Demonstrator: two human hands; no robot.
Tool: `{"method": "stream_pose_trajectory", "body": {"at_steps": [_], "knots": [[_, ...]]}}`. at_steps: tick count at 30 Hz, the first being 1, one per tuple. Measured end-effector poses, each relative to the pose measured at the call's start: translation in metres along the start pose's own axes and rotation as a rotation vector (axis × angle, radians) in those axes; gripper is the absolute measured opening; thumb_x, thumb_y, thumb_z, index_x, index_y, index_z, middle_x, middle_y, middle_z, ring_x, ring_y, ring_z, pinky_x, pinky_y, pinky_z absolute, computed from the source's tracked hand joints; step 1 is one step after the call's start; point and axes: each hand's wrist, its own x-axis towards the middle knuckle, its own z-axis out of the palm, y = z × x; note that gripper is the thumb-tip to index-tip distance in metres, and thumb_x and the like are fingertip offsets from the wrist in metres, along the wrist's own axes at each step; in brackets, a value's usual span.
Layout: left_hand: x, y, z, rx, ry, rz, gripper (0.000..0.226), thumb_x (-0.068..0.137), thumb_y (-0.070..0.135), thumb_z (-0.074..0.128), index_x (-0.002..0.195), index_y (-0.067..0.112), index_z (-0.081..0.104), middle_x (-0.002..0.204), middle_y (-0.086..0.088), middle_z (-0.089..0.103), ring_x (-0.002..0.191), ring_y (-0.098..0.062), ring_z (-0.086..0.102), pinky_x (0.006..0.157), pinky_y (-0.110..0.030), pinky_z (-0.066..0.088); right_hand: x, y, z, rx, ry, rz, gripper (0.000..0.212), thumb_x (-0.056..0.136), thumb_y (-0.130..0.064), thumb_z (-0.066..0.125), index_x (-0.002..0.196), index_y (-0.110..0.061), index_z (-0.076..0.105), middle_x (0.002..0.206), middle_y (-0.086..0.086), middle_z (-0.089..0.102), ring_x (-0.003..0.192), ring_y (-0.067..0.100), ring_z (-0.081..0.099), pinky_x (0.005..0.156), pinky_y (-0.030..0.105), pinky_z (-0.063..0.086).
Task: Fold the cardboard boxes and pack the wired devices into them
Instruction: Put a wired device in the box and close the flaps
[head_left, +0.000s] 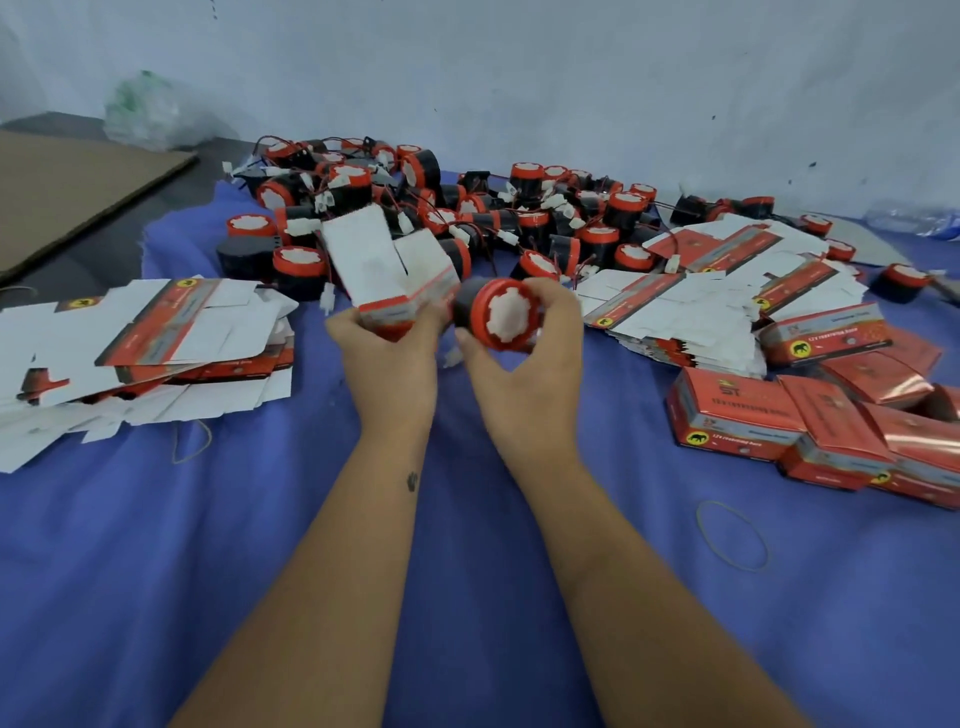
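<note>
My left hand (387, 358) grips a partly folded red and white cardboard box (387, 275) with its white flaps standing open toward the far side. My right hand (530, 364) holds a round black device with a red and white face (501, 314), right beside the box's right side. A large pile of the same wired devices (467, 208) lies behind my hands. Flat unfolded boxes lie in a stack at the left (140, 338) and another at the right (717, 291). Closed red boxes (810, 426) are grouped at the far right.
Everything sits on a blue cloth (467, 571). A rubber band (732, 535) lies on the cloth at the right. A brown cardboard sheet (67, 192) lies at the far left, a crumpled plastic bag (145, 111) behind it. A pale wall closes the back.
</note>
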Motion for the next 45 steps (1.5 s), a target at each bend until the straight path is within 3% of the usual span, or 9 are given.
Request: {"method": "stream_pose_trajectory", "body": {"at_steps": [6,10,18,21,25,32,37,41,45], "knots": [[0.002,-0.009,-0.007,0.388,-0.455,0.096,0.060,0.072,0.035,0.086,0.117,0.033,0.046,0.103,0.019,0.062,0.093,-0.001,0.060,0.073,-0.024,0.049,0.009,-0.007,-0.012,-0.243,0.262,-0.185,0.060,0.074,-0.009,0.078,0.130,-0.011,0.056,0.129,0.013,0.047,0.119,0.023,0.042,0.100,0.015,0.034],[0.013,-0.007,-0.022,0.442,-0.717,0.084,0.067,0.075,0.018,0.085,0.131,0.025,0.050,0.123,0.012,0.064,0.113,-0.011,0.061,0.097,-0.039,0.053,0.012,-0.004,-0.020,-0.461,0.202,-0.321,0.059,0.070,0.003,0.069,0.127,-0.013,0.062,0.123,0.014,0.054,0.110,0.021,0.038,0.092,0.038,0.045],[0.011,-0.009,-0.026,0.370,-0.624,0.202,0.059,0.078,0.009,0.081,0.127,0.026,0.054,0.116,0.008,0.067,0.106,-0.008,0.064,0.092,-0.032,0.055,0.005,-0.002,-0.013,-0.436,-0.306,-0.339,0.060,0.079,0.000,0.063,0.137,-0.009,0.050,0.134,0.011,0.052,0.119,0.029,0.047,0.099,0.039,0.043],[0.011,-0.012,-0.031,0.315,-0.644,0.170,0.069,0.078,0.007,0.079,0.122,0.048,0.046,0.112,0.017,0.065,0.101,0.004,0.063,0.079,-0.009,0.051,0.006,-0.003,-0.014,-0.370,-0.328,-0.266,0.058,0.081,-0.012,0.069,0.135,-0.013,0.049,0.133,0.003,0.053,0.116,0.023,0.053,0.092,0.044,0.049],[0.017,-0.009,-0.029,0.379,-0.708,0.136,0.070,0.082,0.003,0.073,0.130,0.044,0.042,0.114,0.022,0.061,0.103,0.002,0.061,0.079,-0.010,0.051,0.008,0.001,-0.013,-0.494,-0.309,-0.298,0.048,0.085,-0.028,0.070,0.129,-0.015,0.057,0.128,0.001,0.060,0.112,0.020,0.055,0.095,0.032,0.039],[0.006,0.000,-0.012,0.507,-0.646,0.116,0.071,0.073,0.045,0.060,0.139,0.042,0.035,0.100,0.018,0.061,0.101,-0.017,0.063,0.089,-0.044,0.054,0.012,0.007,-0.006,-0.838,-0.338,-0.227,0.038,0.105,-0.038,0.030,0.108,-0.027,0.066,0.107,-0.011,0.069,0.109,0.012,0.049,0.101,0.040,0.013],[0.007,-0.004,-0.011,0.463,-0.620,0.117,0.050,0.075,0.066,0.043,0.124,0.061,0.035,0.106,0.023,0.064,0.106,-0.012,0.062,0.095,-0.046,0.051,0.010,0.009,-0.008,-0.547,-0.306,-0.162,0.037,0.103,-0.036,0.035,0.098,-0.029,0.071,0.095,-0.016,0.068,0.106,0.007,0.050,0.098,0.036,0.014],[0.008,-0.008,-0.007,0.387,-0.582,0.052,0.052,0.086,0.046,0.037,0.136,0.055,0.043,0.126,0.010,0.063,0.117,-0.020,0.058,0.102,-0.049,0.047,0.012,0.005,-0.009,-0.126,0.070,-0.110,0.016,0.092,-0.013,0.051,0.086,-0.015,0.065,0.085,-0.005,0.062,0.084,0.012,0.052,0.078,0.027,0.041],[0.005,-0.008,-0.007,0.324,-0.501,0.006,0.034,0.091,0.044,0.034,0.107,0.065,0.055,0.114,0.015,0.064,0.108,-0.010,0.060,0.090,-0.030,0.050,0.019,0.003,-0.016,0.022,0.255,0.079,0.031,0.092,-0.006,0.051,0.074,-0.029,0.044,0.084,-0.009,0.043,0.072,0.002,0.042,0.067,0.017,0.036]]}}
